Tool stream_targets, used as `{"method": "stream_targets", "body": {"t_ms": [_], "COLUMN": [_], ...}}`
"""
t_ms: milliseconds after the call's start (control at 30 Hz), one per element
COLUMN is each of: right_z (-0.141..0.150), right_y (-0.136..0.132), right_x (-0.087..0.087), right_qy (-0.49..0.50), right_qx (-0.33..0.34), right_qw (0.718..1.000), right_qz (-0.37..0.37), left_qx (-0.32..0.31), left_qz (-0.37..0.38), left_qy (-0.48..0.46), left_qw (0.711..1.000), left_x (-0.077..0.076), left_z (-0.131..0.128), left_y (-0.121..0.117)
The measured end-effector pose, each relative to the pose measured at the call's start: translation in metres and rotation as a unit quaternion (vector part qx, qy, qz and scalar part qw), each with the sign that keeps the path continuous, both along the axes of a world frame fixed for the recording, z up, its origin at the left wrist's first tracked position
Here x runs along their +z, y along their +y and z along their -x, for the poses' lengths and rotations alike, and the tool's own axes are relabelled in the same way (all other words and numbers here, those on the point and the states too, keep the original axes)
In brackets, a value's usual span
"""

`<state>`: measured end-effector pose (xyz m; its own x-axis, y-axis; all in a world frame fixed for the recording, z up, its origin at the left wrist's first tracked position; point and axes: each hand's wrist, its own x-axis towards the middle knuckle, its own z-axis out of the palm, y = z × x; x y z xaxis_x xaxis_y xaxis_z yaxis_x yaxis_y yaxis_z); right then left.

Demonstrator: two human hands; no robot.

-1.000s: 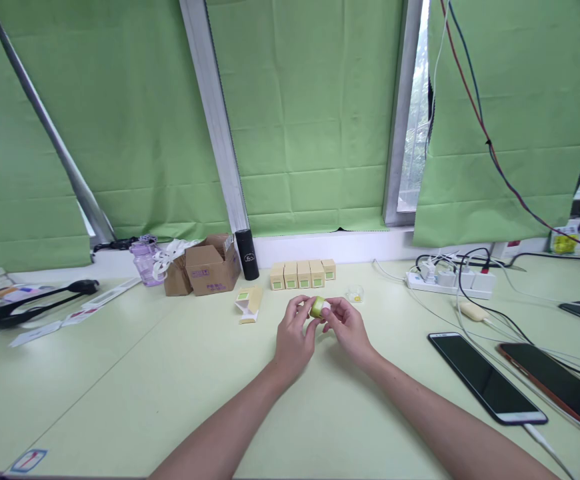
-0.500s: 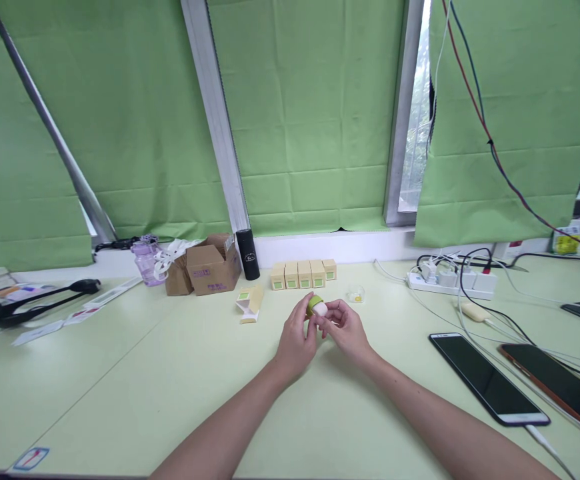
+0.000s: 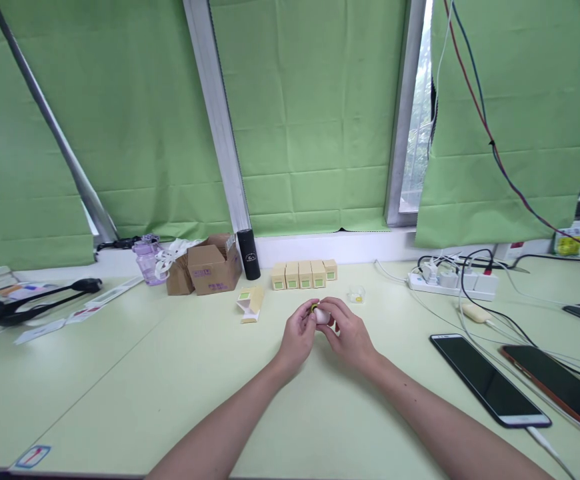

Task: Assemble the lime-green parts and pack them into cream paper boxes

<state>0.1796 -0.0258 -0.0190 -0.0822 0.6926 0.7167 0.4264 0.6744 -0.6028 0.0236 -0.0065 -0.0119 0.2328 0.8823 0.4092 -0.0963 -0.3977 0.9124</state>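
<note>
Above the table's middle, my left hand (image 3: 294,341) and my right hand (image 3: 350,335) meet with their fingers closed around a small white-and-green rounded piece (image 3: 323,316). Its white side faces me between the fingertips; only a sliver of green shows beside my left fingers. I cannot make out its exact kind. Just beyond my right hand sits a small clear plastic container (image 3: 357,294) with something yellow in it. To the left of my hands lies an opened small cream carton (image 3: 251,304). Behind them stands a row of several small cartons (image 3: 299,275) with green labels.
At the back left are a brown cardboard box (image 3: 215,269), a black cylinder (image 3: 249,254) and a purple bottle (image 3: 147,259). A power strip (image 3: 453,285) with plugs and cables is at the back right. Phones, one a white-framed phone (image 3: 490,379), lie near my right forearm.
The piece has turned between my fingers, so its white side now faces me and its green side is mostly hidden. My right fingers have shifted over its top.
</note>
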Motion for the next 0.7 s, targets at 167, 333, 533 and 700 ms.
{"method": "stream_targets", "body": {"t_ms": [167,333,533,700], "right_z": [-0.0011,-0.0006,0.0002,0.0008], "right_y": [0.0064,0.0058,0.0058,0.0055], "right_x": [-0.0050,-0.0013,0.0011,0.0016], "right_qy": [-0.096,-0.114,-0.119,-0.120], "right_qx": [-0.024,-0.028,-0.029,-0.032], "right_qw": [0.992,0.988,0.985,0.984], "right_qz": [-0.072,-0.097,-0.118,-0.128], "left_qx": [0.003,0.023,0.035,0.046], "left_qz": [0.017,0.024,0.019,0.014], "left_qy": [-0.020,-0.032,-0.043,-0.040], "left_qw": [1.000,0.999,0.998,0.998], "left_x": [0.0020,0.0017,-0.0010,-0.0005], "left_z": [-0.0035,-0.0069,-0.0097,-0.0092], "left_y": [0.0001,0.0007,0.0009,0.0015]}}
